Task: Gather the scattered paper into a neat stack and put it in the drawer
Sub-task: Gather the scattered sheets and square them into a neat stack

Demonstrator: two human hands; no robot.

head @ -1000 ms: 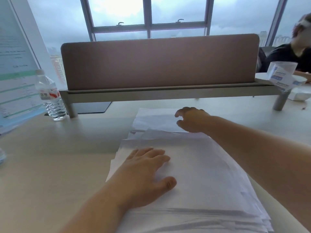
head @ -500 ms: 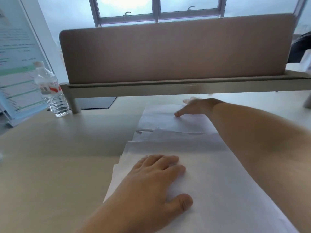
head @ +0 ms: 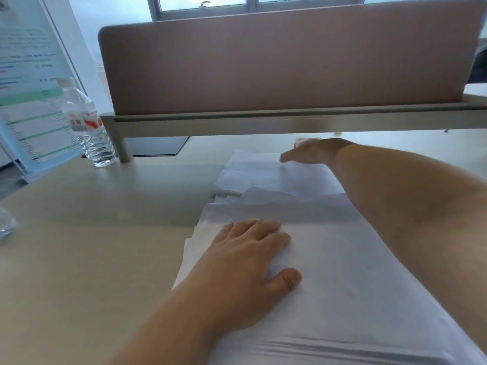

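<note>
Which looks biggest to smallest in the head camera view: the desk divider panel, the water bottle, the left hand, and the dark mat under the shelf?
1. Desk divider panel
2. Left hand, though it is nearest the camera, which enlarges it
3. Water bottle
4. Dark mat, only partly visible

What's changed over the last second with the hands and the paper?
The right hand uncurled and reached further out along the far sheet, fingers now extended on it near its far edge. The view has also tilted down and closer. The left hand stays flat on the near pile; the sheets and water bottle haven't visibly moved.
</note>
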